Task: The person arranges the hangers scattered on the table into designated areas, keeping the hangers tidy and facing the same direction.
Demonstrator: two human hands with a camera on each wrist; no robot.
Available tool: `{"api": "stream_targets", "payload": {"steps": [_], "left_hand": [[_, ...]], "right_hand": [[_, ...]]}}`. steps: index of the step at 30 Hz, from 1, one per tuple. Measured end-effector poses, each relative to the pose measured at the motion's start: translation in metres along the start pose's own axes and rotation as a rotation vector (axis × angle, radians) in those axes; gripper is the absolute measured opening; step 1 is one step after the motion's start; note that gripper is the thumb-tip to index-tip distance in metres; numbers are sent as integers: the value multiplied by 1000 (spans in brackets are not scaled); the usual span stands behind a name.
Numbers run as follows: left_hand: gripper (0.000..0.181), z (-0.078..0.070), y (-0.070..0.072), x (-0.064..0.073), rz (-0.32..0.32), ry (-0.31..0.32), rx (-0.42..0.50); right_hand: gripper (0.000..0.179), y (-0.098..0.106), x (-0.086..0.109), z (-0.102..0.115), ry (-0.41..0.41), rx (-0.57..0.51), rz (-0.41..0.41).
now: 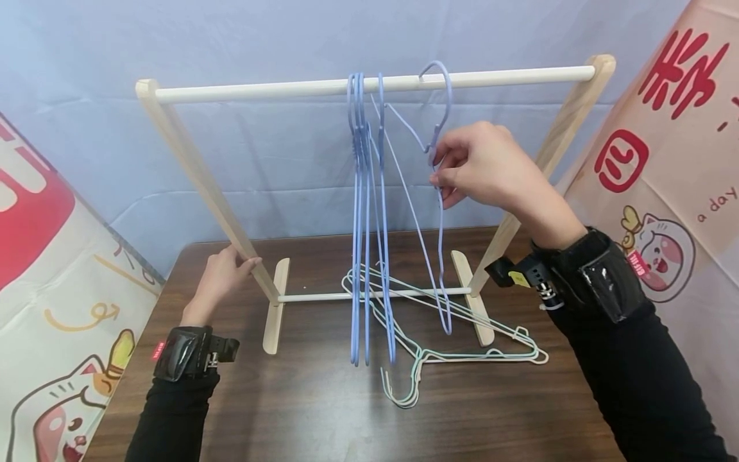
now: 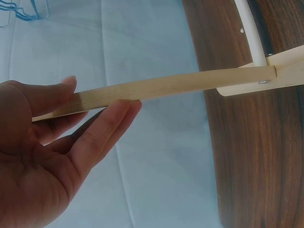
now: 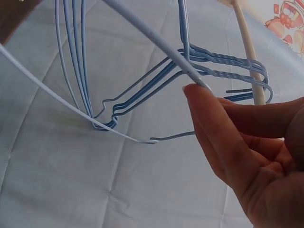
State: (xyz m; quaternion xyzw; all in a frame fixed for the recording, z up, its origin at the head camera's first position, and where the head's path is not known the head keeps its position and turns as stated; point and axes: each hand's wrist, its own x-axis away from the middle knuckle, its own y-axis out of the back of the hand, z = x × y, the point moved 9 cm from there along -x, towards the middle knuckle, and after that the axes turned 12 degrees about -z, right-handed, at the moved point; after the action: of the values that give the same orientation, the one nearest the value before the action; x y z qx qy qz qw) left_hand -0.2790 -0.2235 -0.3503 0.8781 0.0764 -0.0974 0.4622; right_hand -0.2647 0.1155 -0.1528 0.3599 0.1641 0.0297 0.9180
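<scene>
A wooden rack's white top rail (image 1: 242,92) carries several blue wire hangers (image 1: 367,256) bunched near its middle. To their right, my right hand (image 1: 491,170) pinches one more blue hanger (image 1: 441,250) just below its neck, between thumb and fingers. That hanger's hook curves over the rail; whether its weight rests there I cannot tell. In the right wrist view the fingertips (image 3: 199,95) cover part of the blue wire (image 3: 152,38). Low on the rack's left post (image 2: 166,85), my left hand (image 1: 219,279) grips the wood, thumb on one side and fingers on the other.
Several pale green wire hangers (image 1: 424,356) lie piled on the brown table (image 1: 312,410), partly under the rack's lower bar (image 1: 314,298). The right post (image 1: 571,119) stands behind my right wrist. A pale blue cloth (image 1: 277,38) hangs behind, with printed cloths at both sides.
</scene>
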Motion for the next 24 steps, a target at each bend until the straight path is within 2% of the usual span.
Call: {"api": "stream_targets", "payload": {"steps": [14,24], "left_hand": [[31,1,-2,1,21,22,7],[28,-1,0,1,15,21,9]], "right_hand": [[9,-21,-12,4,-44,2,46],[7,-32,-17,2,-36,29,53]]}}
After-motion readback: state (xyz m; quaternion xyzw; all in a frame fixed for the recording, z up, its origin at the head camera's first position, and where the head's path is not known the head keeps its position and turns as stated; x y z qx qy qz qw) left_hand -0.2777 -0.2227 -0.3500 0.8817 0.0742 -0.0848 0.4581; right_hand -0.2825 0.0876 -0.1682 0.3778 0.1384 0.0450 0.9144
